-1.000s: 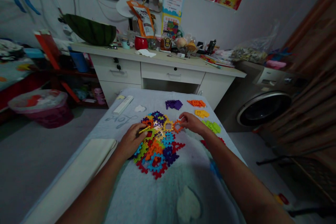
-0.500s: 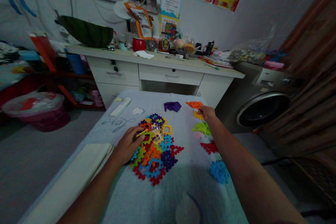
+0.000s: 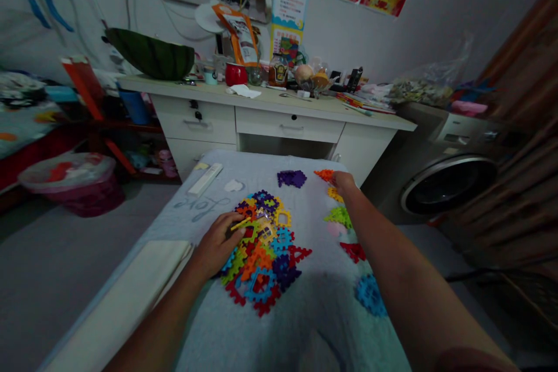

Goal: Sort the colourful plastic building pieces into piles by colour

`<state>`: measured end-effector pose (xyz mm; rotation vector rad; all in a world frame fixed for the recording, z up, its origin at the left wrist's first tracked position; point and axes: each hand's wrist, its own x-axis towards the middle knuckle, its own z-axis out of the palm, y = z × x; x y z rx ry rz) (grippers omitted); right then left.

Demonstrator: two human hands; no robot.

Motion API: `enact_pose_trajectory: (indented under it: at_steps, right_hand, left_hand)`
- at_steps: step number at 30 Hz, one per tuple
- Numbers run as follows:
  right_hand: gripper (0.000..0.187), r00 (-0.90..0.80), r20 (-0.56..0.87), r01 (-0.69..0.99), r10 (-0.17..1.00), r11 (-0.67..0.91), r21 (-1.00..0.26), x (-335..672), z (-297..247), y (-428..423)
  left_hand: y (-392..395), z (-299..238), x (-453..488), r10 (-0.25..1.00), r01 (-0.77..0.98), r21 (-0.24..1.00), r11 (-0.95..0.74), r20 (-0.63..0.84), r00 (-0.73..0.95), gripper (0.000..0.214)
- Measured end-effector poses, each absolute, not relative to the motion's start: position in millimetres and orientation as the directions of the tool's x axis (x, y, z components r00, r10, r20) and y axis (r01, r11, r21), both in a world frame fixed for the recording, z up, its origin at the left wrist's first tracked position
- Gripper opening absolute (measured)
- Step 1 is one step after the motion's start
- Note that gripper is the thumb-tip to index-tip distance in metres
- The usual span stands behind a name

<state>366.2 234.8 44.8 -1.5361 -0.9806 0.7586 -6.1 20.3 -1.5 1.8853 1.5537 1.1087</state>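
On the table (image 3: pixel 244 337), mid-left, one mixed heap (image 3: pixel 261 250) is lying against left hand (image 3: pixel 219 244); thumb and fingers are pinching one yellow piece (image 3: pixel 241 223) over it. Right hand (image 3: pixel 345 181) is reaching well apart, touching orange pile (image 3: pixel 324 175); fingertips are hiding, can't tell if gripping. Six piles are sitting out, one per colour: orange, purple (image 3: pixel 292 178), yellow (image 3: pixel 335 195), green (image 3: pixel 339 217), red (image 3: pixel 353 252), blue (image 3: pixel 370 295). Heap pieces are overlapping, can't count.
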Motion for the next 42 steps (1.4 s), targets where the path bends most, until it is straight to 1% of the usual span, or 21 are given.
enact_pose_trajectory:
  at_steps: [1, 4, 9, 11, 14, 16, 17, 19, 21, 22, 23, 25, 27, 29, 30, 32, 34, 36, 39, 42]
  right_hand:
    - [0.004, 0.476, 0.007, 0.161, 0.879, -0.080, -0.984, 365.9, 46.0, 233.8]
    - [0.009, 0.532, -0.068, 0.107, 0.844, -0.147, -0.983, 365.1, 51.6, 228.3]
    - [0.009, 0.520, -0.088, 0.104, 0.850, -0.166, -0.981, 362.0, 59.7, 211.0]
    - [0.006, 0.476, -0.079, 0.128, 0.876, -0.158, -0.979, 358.9, 61.1, 202.0]
    - [0.003, 0.366, -0.066, 0.181, 0.928, -0.141, -0.973, 351.1, 61.9, 188.4]
    - [0.005, 0.283, -0.066, 0.212, 0.957, -0.129, -0.969, 342.5, 61.7, 179.2]
    - [0.008, 0.221, -0.061, 0.257, 0.973, -0.119, -0.959, 336.8, 61.3, 174.3]
    - [0.011, 0.031, -0.043, 0.437, 0.999, -0.053, -0.898, 322.3, 59.4, 163.4]
    - [0.010, -0.203, -0.052, 0.648, 0.978, 0.095, -0.756, 304.4, 55.7, 150.4]
    - [0.010, -0.299, -0.066, 0.720, 0.952, 0.180, -0.670, 294.8, 53.1, 143.4]
    - [0.009, -0.364, -0.074, 0.764, 0.928, 0.253, -0.594, 285.3, 50.2, 136.3]
    - [0.012, -0.431, -0.069, 0.808, 0.900, 0.351, -0.473, 268.2, 44.6, 122.9]
    - [0.017, -0.429, -0.052, 0.837, 0.902, 0.375, -0.399, 255.8, 41.1, 112.4]
    - [0.023, -0.386, -0.045, 0.853, 0.921, 0.338, -0.398, 250.0, 41.2, 106.1]
    - [0.022, -0.362, -0.046, 0.852, 0.931, 0.311, -0.422, 249.8, 42.6, 104.7]
    - [0.016, -0.332, -0.037, 0.819, 0.943, 0.268, -0.508, 255.1, 47.6, 105.2]
    - [0.009, -0.303, -0.026, 0.757, 0.953, 0.224, -0.614, 268.1, 54.1, 109.6]
    - [0.007, -0.246, -0.033, 0.682, 0.969, 0.149, -0.716, 288.2, 60.0, 117.1]
    - [0.006, -0.079, -0.054, 0.563, 0.995, 0.000, -0.827, 326.6, 65.3, 132.6]
    - [0.010, 0.171, -0.034, 0.476, 0.985, -0.113, -0.872, 363.3, 66.6, 147.9]
  left_hand:
    - [20.2, -1.9, -6.1, 0.954, 0.587, 0.766, -0.262, 0.296, 0.040, 0.038]
    - [20.6, -3.7, -6.3, 0.953, 0.587, 0.764, -0.268, 0.301, 0.043, 0.038]
    - [20.7, -3.6, -5.9, 0.953, 0.590, 0.764, -0.262, 0.302, 0.032, 0.040]
    - [20.8, -3.0, -5.7, 0.953, 0.588, 0.766, -0.261, 0.302, 0.029, 0.040]
    - [21.3, -2.9, -5.5, 0.953, 0.587, 0.766, -0.260, 0.300, 0.030, 0.040]
    - [21.7, -3.1, -5.5, 0.952, 0.586, 0.767, -0.261, 0.304, 0.027, 0.039]
    - [21.8, -3.1, -5.5, 0.952, 0.585, 0.768, -0.261, 0.305, 0.025, 0.039]
    - [21.6, -2.7, -5.3, 0.951, 0.584, 0.768, -0.265, 0.309, 0.025, 0.038]
    - [21.2, -1.9, -5.0, 0.949, 0.581, 0.767, -0.271, 0.314, 0.029, 0.037]
    - [21.0, -1.5, -4.9, 0.948, 0.581, 0.766, -0.275, 0.316, 0.032, 0.037]
    - [20.9, -1.2, -4.8, 0.947, 0.582, 0.764, -0.279, 0.319, 0.034, 0.036]
    - [20.7, -1.0, -4.6, 0.946, 0.584, 0.762, -0.279, 0.323, 0.030, 0.036]
    - [20.7, -1.2, -4.5, 0.946, 0.583, 0.764, -0.277, 0.324, 0.026, 0.037]
    - [20.6, -1.5, -4.8, 0.945, 0.582, 0.764, -0.279, 0.327, 0.024, 0.036]
    - [20.6, -1.5, -5.0, 0.944, 0.584, 0.761, -0.283, 0.329, 0.029, 0.036]
    - [20.4, -1.5, -5.4, 0.942, 0.591, 0.751, -0.293, 0.332, 0.046, 0.034]
    - [20.4, -1.2, -5.8, 0.942, 0.594, 0.746, -0.300, 0.328, 0.063, 0.034]
    - [20.7, -1.2, -5.9, 0.945, 0.592, 0.750, -0.295, 0.321, 0.063, 0.034]
    - [21.5, -2.0, -5.8, 0.947, 0.587, 0.757, -0.287, 0.318, 0.054, 0.034]
    - [21.7, -2.4, -5.2, 0.948, 0.588, 0.760, -0.279, 0.316, 0.041, 0.036]
